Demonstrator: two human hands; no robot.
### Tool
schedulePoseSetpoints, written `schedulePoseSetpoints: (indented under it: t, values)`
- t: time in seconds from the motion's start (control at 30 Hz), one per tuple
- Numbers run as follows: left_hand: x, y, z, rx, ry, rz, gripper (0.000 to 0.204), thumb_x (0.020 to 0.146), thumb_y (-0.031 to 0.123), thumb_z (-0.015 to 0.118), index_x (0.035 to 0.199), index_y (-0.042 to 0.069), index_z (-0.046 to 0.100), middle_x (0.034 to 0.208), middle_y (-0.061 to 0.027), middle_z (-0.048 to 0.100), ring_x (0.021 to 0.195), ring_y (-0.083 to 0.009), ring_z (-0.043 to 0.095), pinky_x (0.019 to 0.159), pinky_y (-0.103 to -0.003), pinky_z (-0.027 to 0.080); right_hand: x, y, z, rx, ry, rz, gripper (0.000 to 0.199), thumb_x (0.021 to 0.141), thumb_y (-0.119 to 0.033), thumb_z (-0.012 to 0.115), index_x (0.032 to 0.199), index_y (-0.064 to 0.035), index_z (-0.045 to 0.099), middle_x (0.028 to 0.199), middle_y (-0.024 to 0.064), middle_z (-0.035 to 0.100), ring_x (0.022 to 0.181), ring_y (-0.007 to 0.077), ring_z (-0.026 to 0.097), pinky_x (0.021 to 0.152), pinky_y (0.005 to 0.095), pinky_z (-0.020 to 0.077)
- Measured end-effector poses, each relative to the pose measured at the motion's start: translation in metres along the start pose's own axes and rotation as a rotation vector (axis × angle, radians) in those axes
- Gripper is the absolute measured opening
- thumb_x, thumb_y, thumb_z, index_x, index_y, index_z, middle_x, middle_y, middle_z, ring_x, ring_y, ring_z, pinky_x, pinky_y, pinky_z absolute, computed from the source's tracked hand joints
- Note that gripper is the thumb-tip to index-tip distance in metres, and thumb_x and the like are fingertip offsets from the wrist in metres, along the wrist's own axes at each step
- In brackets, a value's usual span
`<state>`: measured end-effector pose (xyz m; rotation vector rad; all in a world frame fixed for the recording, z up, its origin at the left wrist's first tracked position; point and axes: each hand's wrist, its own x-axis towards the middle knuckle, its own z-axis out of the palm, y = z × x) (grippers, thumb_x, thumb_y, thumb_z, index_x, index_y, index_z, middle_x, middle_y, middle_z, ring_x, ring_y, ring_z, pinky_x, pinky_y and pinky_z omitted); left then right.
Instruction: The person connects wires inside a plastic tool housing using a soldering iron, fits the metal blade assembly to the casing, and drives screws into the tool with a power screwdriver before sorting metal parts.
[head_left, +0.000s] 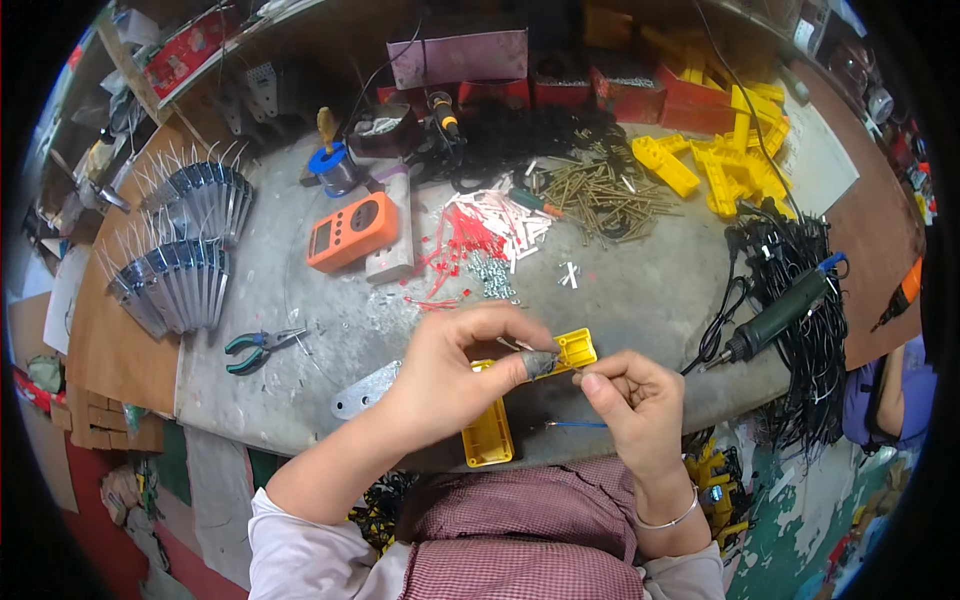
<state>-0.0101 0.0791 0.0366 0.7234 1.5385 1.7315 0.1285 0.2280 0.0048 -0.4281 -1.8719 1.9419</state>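
My left hand (455, 368) is closed in a pinch on a small yellow plastic housing (578, 347), whose open, hollow side faces up. Grey wrapping covers the tip of my left thumb. Close by on the right, the thumb and fingertips of my right hand (637, 402) are pressed together at the housing's near edge; what they hold is too small to make out. A thin blue wire (575, 424) with a bare tip runs behind that hand. Under my left hand lies another yellow housing piece (488, 440), hollow side up, at the table's front edge.
Left: pliers (262, 350), a metal plate (366, 391), heatsink-like metal parts (190, 285). Behind: an orange multimeter (352, 232), solder spool (335, 170), red and white sleeves (480, 232), long screws (605, 200). Right: a power screwdriver (785, 312) on black cables (800, 370), yellow housings (740, 170).
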Motion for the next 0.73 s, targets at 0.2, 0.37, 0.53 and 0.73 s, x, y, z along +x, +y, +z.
schedulePoseSetpoints:
  t: [0.2, 0.37, 0.53, 0.73]
  values:
    - [-0.006, 0.008, 0.009, 0.59, -0.052, 0.37, 0.022, 0.07, -0.008, 0.062, 0.088, 0.001, 0.071, 0.089, -0.0097, 0.07, 0.083, -0.021, 0.067, 0.075, -0.032, 0.053, -0.001, -0.009, -0.001, -0.126, -0.056, -0.012, 0.011, 0.086, -0.005, 0.067, 0.078, 0.001, 0.064, 0.052, -0.0093, 0.039, 0.049, -0.0011, 0.029, 0.046, 0.0206, 0.0232]
    - [-0.003, 0.005, 0.011, 0.614, -0.097, 0.359, 0.023, 0.068, -0.007, 0.065, 0.088, 0.002, 0.071, 0.088, -0.0089, 0.07, 0.081, -0.0212, 0.067, 0.073, -0.032, 0.053, 0.002, -0.002, -0.006, -0.137, -0.178, -0.042, 0.022, 0.091, -0.017, 0.065, 0.099, 0.0017, 0.056, 0.056, -0.001, 0.045, 0.051, 0.0051, 0.036, 0.047, 0.0258, 0.031]
    - [-0.003, -0.001, 0.023, 0.668, -0.366, 0.322, 0.029, 0.07, -0.005, 0.07, 0.097, 0.004, 0.069, 0.091, -0.0089, 0.069, 0.08, -0.02, 0.067, 0.074, -0.033, 0.053, 0.009, 0.002, -0.003, -0.335, -0.454, -0.252, 0.054, 0.093, -0.034, 0.061, 0.129, -0.0024, 0.036, 0.069, 0.0178, 0.058, 0.064, 0.0389, 0.06, 0.058, 0.0413, 0.0463]
    - [0.092, 0.025, -0.032, 1.046, -0.118, -0.013, 0.042, 0.08, 0.001, 0.064, 0.122, 0.009, 0.063, 0.112, -0.012, 0.067, 0.106, -0.0223, 0.063, 0.093, -0.032, 0.049, 0.009, 0.007, -0.03, -0.065, -0.263, 0.176, 0.038, 0.088, -0.026, 0.07, 0.115, -0.0014, 0.059, 0.068, 0.0004, 0.06, 0.065, 0.0038, 0.051, 0.062, 0.019, 0.0431]
